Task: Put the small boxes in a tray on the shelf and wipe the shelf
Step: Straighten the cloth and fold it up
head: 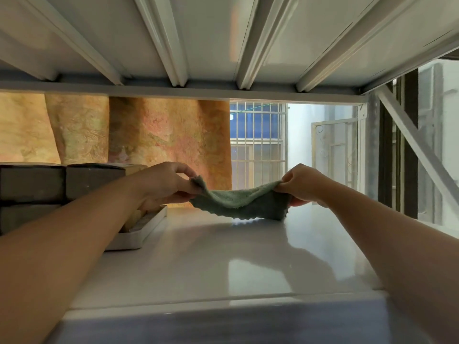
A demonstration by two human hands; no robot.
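A green cloth (242,202) hangs stretched between both hands just above the glossy white shelf (223,256), its lower edge touching or nearly touching the surface. My left hand (164,184) pinches the cloth's left corner and my right hand (301,186) pinches its right corner. At the left, a shallow white tray (139,234) sits on the shelf with dark small boxes (94,181) stacked in it. My left forearm hides part of the tray and boxes.
The ribbed underside of the upper shelf (211,45) hangs low overhead. An orange patterned curtain (149,135) hangs behind the shelf, with a barred window (258,142) to its right. A diagonal metal brace (417,145) and dark post stand at the right end.
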